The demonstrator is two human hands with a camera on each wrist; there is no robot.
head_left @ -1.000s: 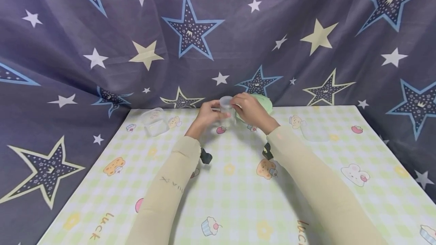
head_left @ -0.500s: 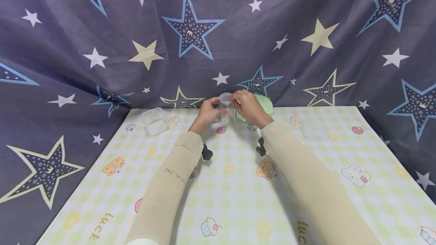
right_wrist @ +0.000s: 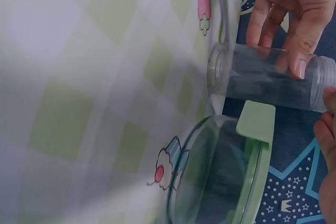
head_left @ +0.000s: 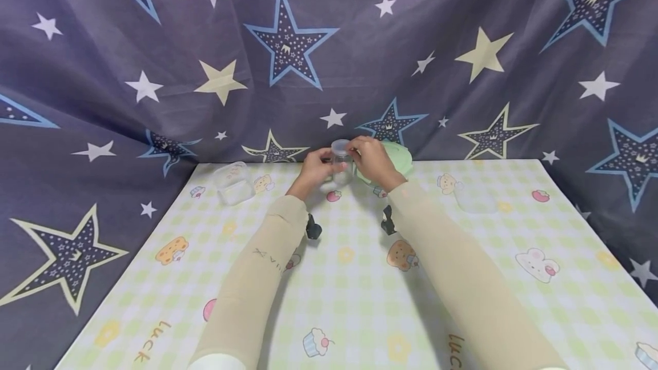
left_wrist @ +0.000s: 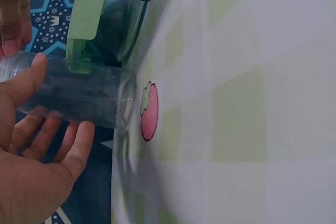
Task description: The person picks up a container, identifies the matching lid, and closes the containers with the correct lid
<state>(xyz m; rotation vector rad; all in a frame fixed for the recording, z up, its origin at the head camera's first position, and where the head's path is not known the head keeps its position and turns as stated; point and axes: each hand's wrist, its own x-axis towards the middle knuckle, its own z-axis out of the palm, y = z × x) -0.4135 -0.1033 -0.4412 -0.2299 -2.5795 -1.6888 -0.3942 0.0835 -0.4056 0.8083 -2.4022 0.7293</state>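
A clear plastic jar with a translucent lid stands upright between my hands at the far side of the table. My left hand grips its side; in the left wrist view the thumb lies along the near side of the jar and the other fingers curl below. My right hand pinches the edge of the lid, its fingertips at the rim in the right wrist view. Directly right of the jar is a clear round container with a green clip-on lid, partly hidden behind my right hand in the head view.
A clear rectangular container sits at the back left of the table. At the back right lies a flat transparent piece. A star-patterned curtain hangs right behind the table's far edge. The checked tablecloth carries printed pictures.
The jar's lid has risen slightly in the head view. Both forearms have shifted a little, the right one inward to the left. The hands keep their hold on jar and lid.
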